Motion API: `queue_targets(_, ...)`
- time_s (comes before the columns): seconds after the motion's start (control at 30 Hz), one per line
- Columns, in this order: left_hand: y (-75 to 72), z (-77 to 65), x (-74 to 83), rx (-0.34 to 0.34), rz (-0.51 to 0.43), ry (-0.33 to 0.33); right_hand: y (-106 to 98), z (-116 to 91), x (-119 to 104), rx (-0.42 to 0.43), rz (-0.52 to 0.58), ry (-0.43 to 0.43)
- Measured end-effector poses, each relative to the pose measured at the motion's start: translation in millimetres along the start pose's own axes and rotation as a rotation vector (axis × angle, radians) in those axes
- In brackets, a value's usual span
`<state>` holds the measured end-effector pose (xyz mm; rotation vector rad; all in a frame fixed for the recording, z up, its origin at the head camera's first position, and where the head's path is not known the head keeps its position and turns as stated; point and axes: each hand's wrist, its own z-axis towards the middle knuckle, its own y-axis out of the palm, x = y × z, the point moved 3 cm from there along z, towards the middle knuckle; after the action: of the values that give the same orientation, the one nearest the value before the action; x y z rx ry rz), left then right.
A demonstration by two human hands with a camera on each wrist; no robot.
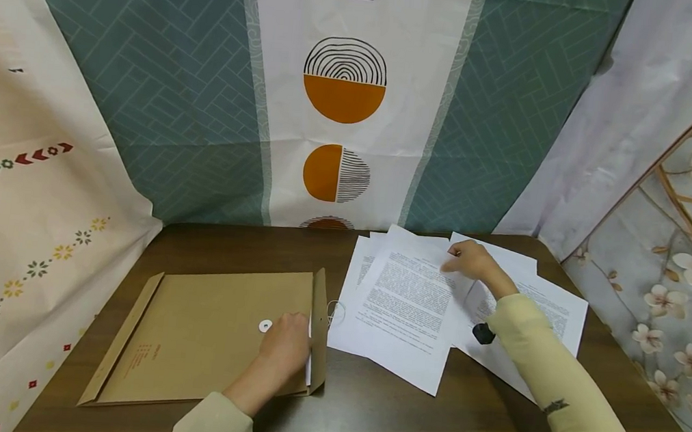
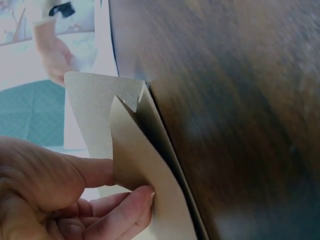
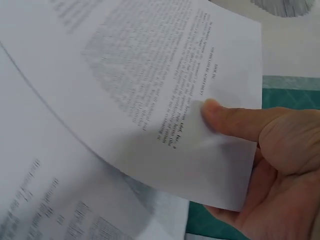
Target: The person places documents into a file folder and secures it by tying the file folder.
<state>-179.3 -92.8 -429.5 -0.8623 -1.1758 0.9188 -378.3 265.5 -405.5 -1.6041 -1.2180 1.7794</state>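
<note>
A brown paper document envelope (image 1: 206,334) lies flat on the left of the table, its flap raised at the right end. My left hand (image 1: 287,342) grips the front panel at the mouth. In the left wrist view, thumb and fingers pinch that panel's edge (image 2: 142,165), and a gap shows between it and the back panel. A white edge of paper (image 1: 310,353) shows inside the mouth. My right hand (image 1: 474,263) pinches the top right corner of a printed sheet (image 1: 403,300), thumb on the printed face. This sheet (image 3: 165,65) bends slightly in the right wrist view.
More printed sheets (image 1: 551,306) lie spread under and to the right of the held one. A white button (image 1: 265,325) sits on the envelope, and a string (image 1: 335,311) loops from its flap. The brown table (image 1: 365,423) meets a patterned curtain (image 1: 207,108) behind.
</note>
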Motion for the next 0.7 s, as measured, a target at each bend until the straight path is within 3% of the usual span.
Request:
queue_targets(0.33, 0.3, -0.3, -0.3, 0.003, 0.016, -0.015, -28.7, -24.2, -8.4, -0.039, 0.008, 0.009)
queue_targets(0.7, 1.4, 1.9, -1.4, -0.014, 0.012, -0.027, -64.7, -56.7, -21.7, -0.054, 0.153, 0.016)
